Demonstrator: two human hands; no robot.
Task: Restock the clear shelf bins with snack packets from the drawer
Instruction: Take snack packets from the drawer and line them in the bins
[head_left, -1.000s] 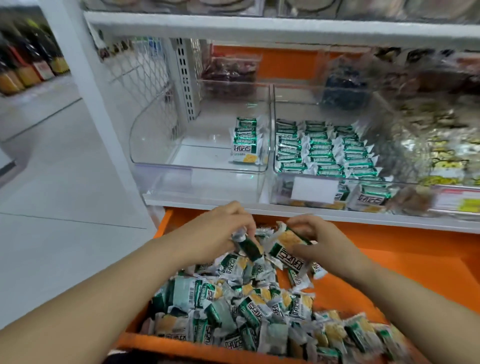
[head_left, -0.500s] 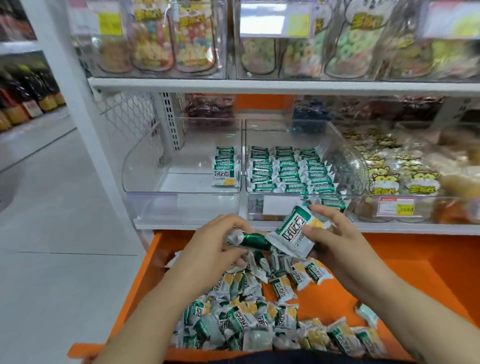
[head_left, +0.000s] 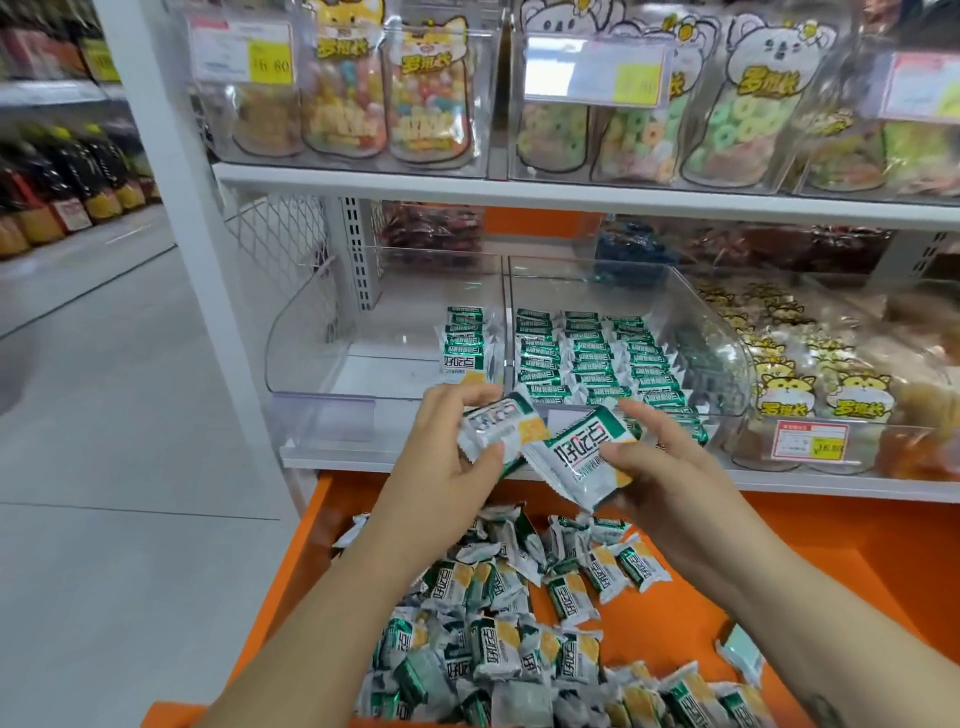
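Observation:
My left hand (head_left: 447, 457) grips a green-and-white snack packet (head_left: 498, 431), and my right hand (head_left: 670, 467) grips a second packet (head_left: 582, 457). Both are held side by side in front of the shelf edge, above the open orange drawer (head_left: 810, 561). A heap of the same packets (head_left: 519, 634) lies in the drawer below my wrists. The left clear bin (head_left: 311, 338) holds one short row of packets (head_left: 465, 343) against its right wall. The neighbouring clear bin (head_left: 727, 343) is filled with several neat rows (head_left: 597, 358).
Bins of hamster-print snack bags (head_left: 810, 384) stand to the right on the same shelf. The shelf above carries clear bins of candy bags (head_left: 395, 93). A white shelf post (head_left: 171, 208) rises at the left, with grey aisle floor (head_left: 104, 467) and bottles beyond.
Both hands rose from the drawer pile, each lifting a packet up to the level of the shelf edge. The view tilted upward, bringing the upper candy shelf into sight.

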